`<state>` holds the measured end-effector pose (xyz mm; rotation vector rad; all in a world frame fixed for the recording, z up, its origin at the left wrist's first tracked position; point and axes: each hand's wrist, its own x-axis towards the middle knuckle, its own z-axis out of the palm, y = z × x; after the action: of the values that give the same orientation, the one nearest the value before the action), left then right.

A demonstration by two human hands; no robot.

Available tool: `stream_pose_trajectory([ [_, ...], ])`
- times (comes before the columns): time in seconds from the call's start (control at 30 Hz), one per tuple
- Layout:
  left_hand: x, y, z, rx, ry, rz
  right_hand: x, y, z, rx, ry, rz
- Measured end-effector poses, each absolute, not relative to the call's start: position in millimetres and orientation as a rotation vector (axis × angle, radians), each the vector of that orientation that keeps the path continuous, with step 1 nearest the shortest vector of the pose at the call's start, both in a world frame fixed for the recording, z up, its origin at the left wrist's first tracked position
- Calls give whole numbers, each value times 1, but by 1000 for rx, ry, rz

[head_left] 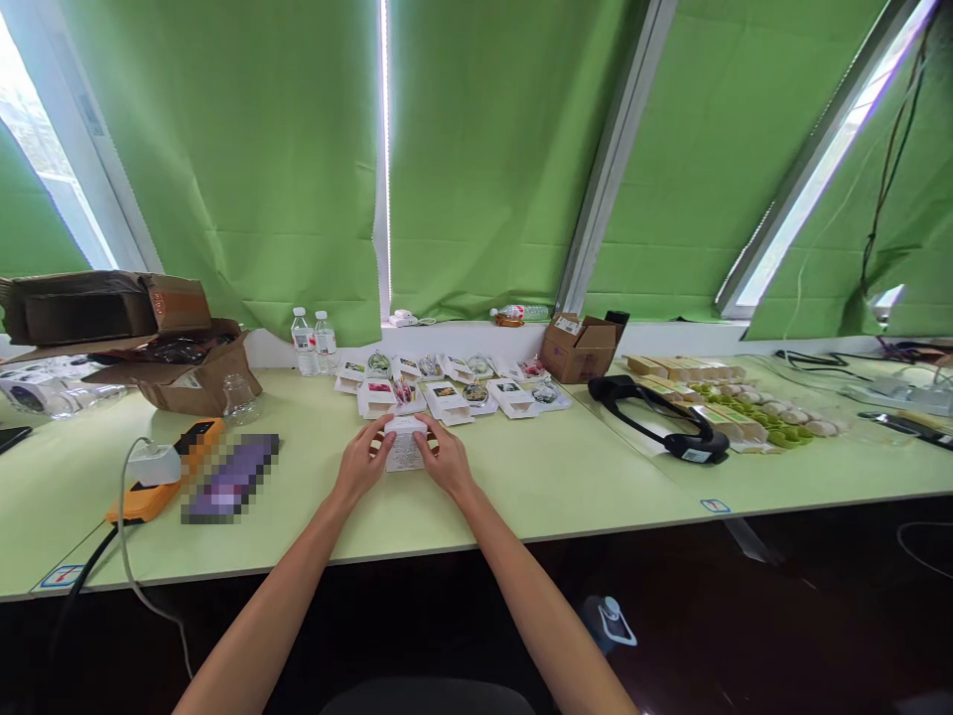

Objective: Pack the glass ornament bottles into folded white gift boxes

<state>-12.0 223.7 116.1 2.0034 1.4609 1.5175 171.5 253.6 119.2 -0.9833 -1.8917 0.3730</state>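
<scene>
Both hands are partly closed, fingers curled and thumbs towards each other: the left hand (364, 459) has hold of one side of a small white box (404, 453) and the right hand (445, 457) the other, so the box sits between them, printed face towards the person, above the table (521, 497).

Just beyond the hands, rows of white packets (447, 403) crowd the way forward, some with round ornaments in clear wrapping (477, 395); the nearest row lies close to the fingertips.

To the left of the left hand, well apart from it, lies a purple flat object (232, 480), blurred by pixels, then an orange power strip (160, 497) with a white charger (155, 464) whose cable drops over the table edge. Farther out on that side are a clear plastic container (239, 399) and stacked cardboard boxes (190, 382). Two water bottles (304, 343) stand beyond the left hand, near the wall.

Beyond the right hand, past the packets, stands a brown carton (577, 350). Farther right are a black headset (659, 417) and a green tray (789, 434) beside whitish round things.
</scene>
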Motion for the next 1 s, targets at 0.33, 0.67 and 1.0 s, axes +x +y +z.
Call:
stream_pose_trajectory([
  [0.33, -12, 224, 117, 1977, 1462, 1521, 172, 253, 120, -977, -1885, 380],
  [0.67, -11, 225, 117, 1938, 1450, 1547, 171, 252, 120, -963, -1863, 398],
  [1.0, -11, 223, 119, 1923, 1427, 1551, 170, 252, 122, -965, -1853, 423],
])
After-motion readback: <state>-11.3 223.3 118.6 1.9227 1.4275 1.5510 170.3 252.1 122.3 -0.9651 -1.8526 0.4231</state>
